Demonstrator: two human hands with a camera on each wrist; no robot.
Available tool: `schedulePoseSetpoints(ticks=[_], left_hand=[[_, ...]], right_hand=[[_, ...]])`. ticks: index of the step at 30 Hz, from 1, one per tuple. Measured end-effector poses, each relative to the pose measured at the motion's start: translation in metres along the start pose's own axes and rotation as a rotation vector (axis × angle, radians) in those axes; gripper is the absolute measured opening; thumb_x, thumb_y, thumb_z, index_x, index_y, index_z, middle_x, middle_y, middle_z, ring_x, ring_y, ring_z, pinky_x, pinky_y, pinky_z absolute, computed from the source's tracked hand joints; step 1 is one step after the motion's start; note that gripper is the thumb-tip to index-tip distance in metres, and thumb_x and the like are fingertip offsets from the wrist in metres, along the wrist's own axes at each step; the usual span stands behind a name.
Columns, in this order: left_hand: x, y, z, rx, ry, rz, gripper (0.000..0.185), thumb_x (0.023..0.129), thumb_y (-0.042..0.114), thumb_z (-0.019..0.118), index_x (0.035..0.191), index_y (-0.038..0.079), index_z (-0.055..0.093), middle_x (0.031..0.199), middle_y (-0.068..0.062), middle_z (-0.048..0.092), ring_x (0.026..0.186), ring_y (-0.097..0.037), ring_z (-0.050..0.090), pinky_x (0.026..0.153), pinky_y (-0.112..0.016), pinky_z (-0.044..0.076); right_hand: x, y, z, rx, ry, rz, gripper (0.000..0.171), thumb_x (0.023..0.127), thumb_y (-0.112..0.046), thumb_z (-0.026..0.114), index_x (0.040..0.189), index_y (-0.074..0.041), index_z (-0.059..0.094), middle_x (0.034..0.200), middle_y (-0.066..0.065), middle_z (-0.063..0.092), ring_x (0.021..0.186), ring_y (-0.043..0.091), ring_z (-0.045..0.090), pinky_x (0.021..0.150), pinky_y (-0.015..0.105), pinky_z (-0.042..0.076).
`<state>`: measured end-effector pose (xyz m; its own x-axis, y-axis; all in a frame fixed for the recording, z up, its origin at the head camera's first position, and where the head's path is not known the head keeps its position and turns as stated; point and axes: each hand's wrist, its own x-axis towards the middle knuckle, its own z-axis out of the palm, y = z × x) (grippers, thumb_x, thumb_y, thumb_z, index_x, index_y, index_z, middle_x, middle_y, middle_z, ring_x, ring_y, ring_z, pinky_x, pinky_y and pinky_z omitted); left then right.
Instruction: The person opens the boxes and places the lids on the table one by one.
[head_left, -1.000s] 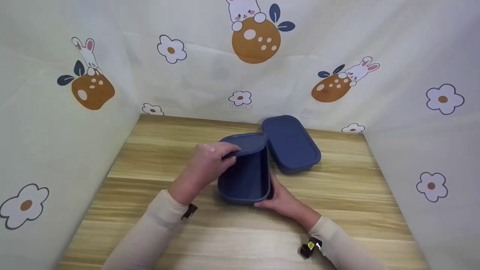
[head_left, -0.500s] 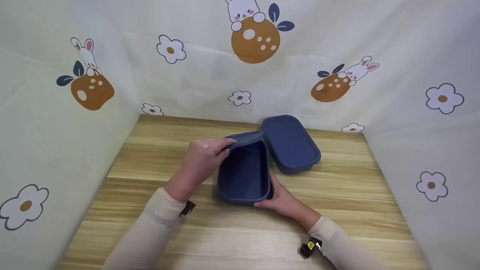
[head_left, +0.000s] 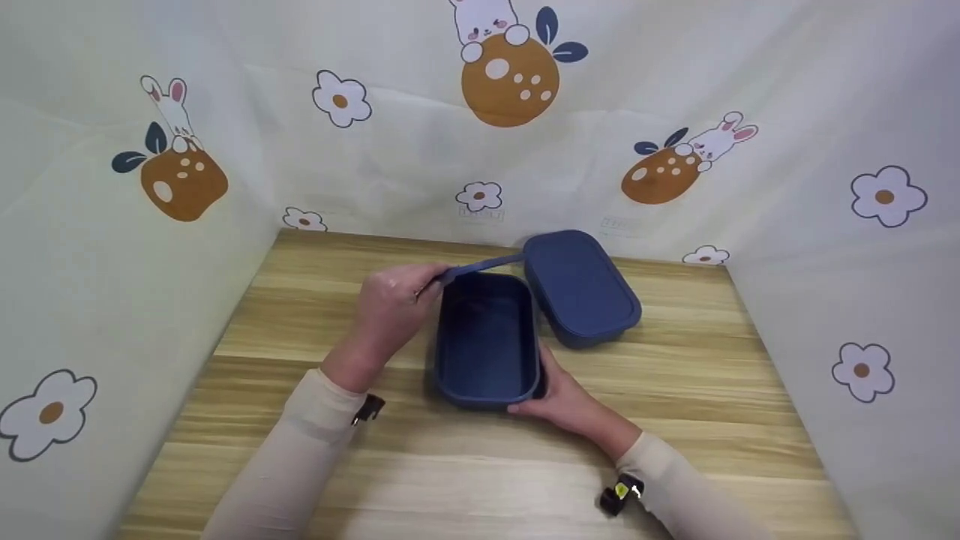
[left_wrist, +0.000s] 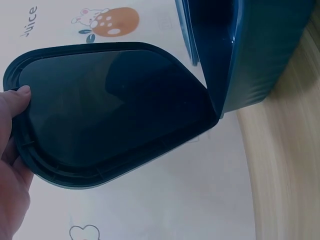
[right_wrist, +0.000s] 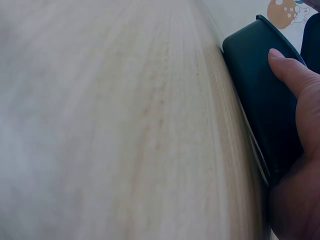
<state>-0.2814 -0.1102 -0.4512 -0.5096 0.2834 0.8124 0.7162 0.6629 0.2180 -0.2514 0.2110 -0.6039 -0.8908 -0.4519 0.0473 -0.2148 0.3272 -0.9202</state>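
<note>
"So, what are we holding right now?"

"Our left hand (head_left: 394, 307) is gripping 1 end of the lid (left_wrist: 120, 110), and our right hand (head_left: 566, 401) is gripping the near right corner of the uncovered box (head_left: 487, 360), which is sitting on the table (head_left: 300, 330)."

"And where is our lid standing?"

"It is tilting edge-up by the box's far end, its other end pointing toward the closed box (head_left: 583, 285) just behind and to the right; we are not managing to tell whether it is touching either of the 2."

"What are we worrying about, then?"

"By our judgement, we are risking a knock: swinging the lid wide could be nudging that closed box aside, because they are lying so near each other."

"And what else?"

"Possibly, if the lid is catching on the far rim, a pull could be dragging the box sideways, with only our right hand bracing it; a loose grip could also be letting the lid drop"
</note>
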Motion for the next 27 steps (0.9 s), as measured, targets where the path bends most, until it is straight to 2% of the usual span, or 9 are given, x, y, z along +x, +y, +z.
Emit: schedulePoseSetpoints(ticks=[8,11,15,20,23,27], left_hand=[[0.000,-0.011,-0.004,-0.068,0.111,-0.057,0.013,0.096,0.003,0.082,0.109,0.004,0.084,0.102,-0.007,0.084,0.088,-0.026,0.082,0.074,-0.045,0.066],[0.000,-0.015,-0.004,-0.093,0.167,-0.110,0.015,0.095,-0.001,0.081,0.110,0.002,0.084,0.104,-0.010,0.084,0.092,-0.028,0.082,0.077,-0.047,0.066],[0.000,-0.020,-0.008,-0.152,0.225,-0.230,0.012,0.097,0.000,0.080,0.108,-0.001,0.082,0.104,-0.013,0.083,0.093,-0.029,0.080,0.080,-0.046,0.064],[0.002,-0.026,-0.014,-0.264,0.264,-0.420,0.016,0.103,0.011,0.080,0.109,-0.004,0.080,0.103,-0.013,0.082,0.093,-0.023,0.078,0.081,-0.029,0.060],[0.003,-0.031,-0.019,-0.378,0.281,-0.537,0.017,0.105,0.007,0.076,0.112,-0.009,0.074,0.108,-0.016,0.082,0.101,-0.024,0.078,0.086,-0.021,0.059],[0.005,-0.040,-0.025,-0.478,0.285,-0.688,0.017,0.107,-0.001,0.067,0.122,-0.010,0.064,0.119,-0.023,0.080,0.110,-0.026,0.077,0.091,-0.021,0.058]], right_hand=[[0.000,0.000,0.000,-0.004,-0.004,-0.012,0.132,0.080,-0.022,0.103,0.178,-0.012,0.015,0.174,0.016,0.041,0.150,0.032,0.049,0.123,0.024,0.031],[0.001,0.001,0.000,0.013,-0.011,-0.029,0.132,0.080,-0.019,0.102,0.178,-0.011,0.014,0.172,0.017,0.042,0.149,0.033,0.050,0.123,0.023,0.031],[0.002,0.001,0.000,0.013,-0.017,-0.037,0.132,0.080,-0.019,0.103,0.178,-0.011,0.015,0.173,0.016,0.042,0.150,0.032,0.050,0.124,0.024,0.031],[0.001,0.000,-0.001,0.015,-0.021,-0.032,0.134,0.080,-0.018,0.103,0.178,-0.011,0.013,0.173,0.016,0.041,0.149,0.031,0.050,0.124,0.025,0.031],[0.001,-0.001,-0.001,0.016,-0.016,-0.028,0.134,0.079,-0.018,0.103,0.178,-0.012,0.013,0.174,0.015,0.041,0.149,0.030,0.050,0.124,0.025,0.031],[0.002,-0.001,0.000,0.027,-0.019,-0.027,0.135,0.079,-0.017,0.103,0.179,-0.013,0.012,0.174,0.014,0.040,0.150,0.030,0.050,0.125,0.025,0.030]])
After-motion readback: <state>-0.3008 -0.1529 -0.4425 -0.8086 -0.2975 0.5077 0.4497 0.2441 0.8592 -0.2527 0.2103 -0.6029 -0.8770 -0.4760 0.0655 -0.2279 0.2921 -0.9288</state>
